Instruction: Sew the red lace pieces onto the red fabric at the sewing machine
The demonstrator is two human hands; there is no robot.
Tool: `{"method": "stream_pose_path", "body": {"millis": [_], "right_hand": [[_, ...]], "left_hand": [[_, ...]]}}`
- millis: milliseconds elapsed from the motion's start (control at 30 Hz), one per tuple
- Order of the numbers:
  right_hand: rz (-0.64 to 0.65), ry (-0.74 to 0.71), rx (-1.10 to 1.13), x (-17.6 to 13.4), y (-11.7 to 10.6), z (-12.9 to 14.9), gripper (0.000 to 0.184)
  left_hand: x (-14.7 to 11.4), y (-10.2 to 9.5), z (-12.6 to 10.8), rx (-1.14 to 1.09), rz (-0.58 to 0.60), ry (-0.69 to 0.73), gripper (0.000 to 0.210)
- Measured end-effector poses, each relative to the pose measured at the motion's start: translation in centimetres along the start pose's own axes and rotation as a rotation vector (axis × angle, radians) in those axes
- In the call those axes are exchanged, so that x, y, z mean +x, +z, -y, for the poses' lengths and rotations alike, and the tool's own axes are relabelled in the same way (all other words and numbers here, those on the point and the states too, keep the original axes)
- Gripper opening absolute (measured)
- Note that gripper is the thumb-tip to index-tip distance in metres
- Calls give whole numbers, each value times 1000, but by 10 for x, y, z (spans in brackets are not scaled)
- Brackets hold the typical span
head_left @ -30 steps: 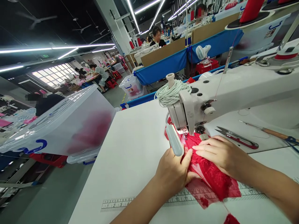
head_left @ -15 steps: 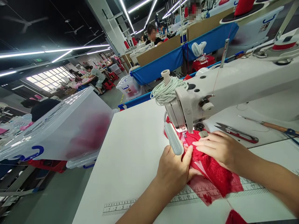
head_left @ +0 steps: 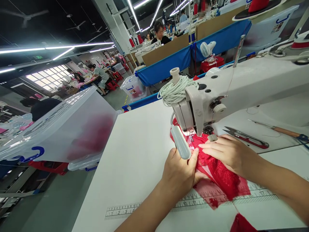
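Note:
Red lace fabric [head_left: 223, 175] with sheer mesh lies under the head of a white sewing machine [head_left: 246, 83], bunched on the white table. My left hand [head_left: 180, 170] grips its left edge, thumb on top near the presser foot; a grey-white lever-like part [head_left: 181, 142] covers some fingers. On the lace to the right, my right hand [head_left: 229, 153] bears down with fingers close together and slightly bent, the fabric held beneath them. The needle area is partly hidden by the machine head. A thread runs from the fabric to another red piece [head_left: 242, 223] at the table's front edge.
Thread snips [head_left: 248, 137] and a wooden-handled pointed tool [head_left: 282, 129] lie right of my right hand. A printed ruler [head_left: 120, 211] crosses the table front. Pale green cord [head_left: 177, 91] is coiled on the machine. A translucent bin [head_left: 72, 129] stands left; people sit farther back.
The camera view has shifted slightly, so the machine appears a little farther right. Both hands keep nearly the same place on the fabric, which has barely moved.

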State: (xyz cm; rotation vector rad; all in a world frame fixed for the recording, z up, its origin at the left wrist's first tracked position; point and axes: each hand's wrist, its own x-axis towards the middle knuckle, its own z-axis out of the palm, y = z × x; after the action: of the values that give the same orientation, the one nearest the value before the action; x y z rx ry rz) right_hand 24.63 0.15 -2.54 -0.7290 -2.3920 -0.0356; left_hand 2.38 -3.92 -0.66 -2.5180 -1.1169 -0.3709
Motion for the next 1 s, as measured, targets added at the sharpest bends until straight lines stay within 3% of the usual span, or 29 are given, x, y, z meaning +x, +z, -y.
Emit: {"method": "stream_pose_path", "body": {"millis": [200,433,667,800,867,900,1000], "right_hand": [[-3,-13,-20,2,2,-2,45],[24,4,-61,5,3,-4,47],[61,25,-17,7,2,-5,50],[57,22,-95,3,-11,0,46],[132,12,-92,-7,-22,1,47],[190,3,-76,-14,-28,1,50],[295,-50,-69,-30,-44,1,69]], "left_hand": [[2,3,2,-6,-18,-11,74],[2,1,4,14,80,-26,72],[0,6,8,19,86,-28,68],[-1,-16,11,11,149,-17,70],[-4,-32,10,-49,222,17,71],[-5,-38,9,-94,258,63,65],[-9,-43,7,-105,278,172,19]]}}
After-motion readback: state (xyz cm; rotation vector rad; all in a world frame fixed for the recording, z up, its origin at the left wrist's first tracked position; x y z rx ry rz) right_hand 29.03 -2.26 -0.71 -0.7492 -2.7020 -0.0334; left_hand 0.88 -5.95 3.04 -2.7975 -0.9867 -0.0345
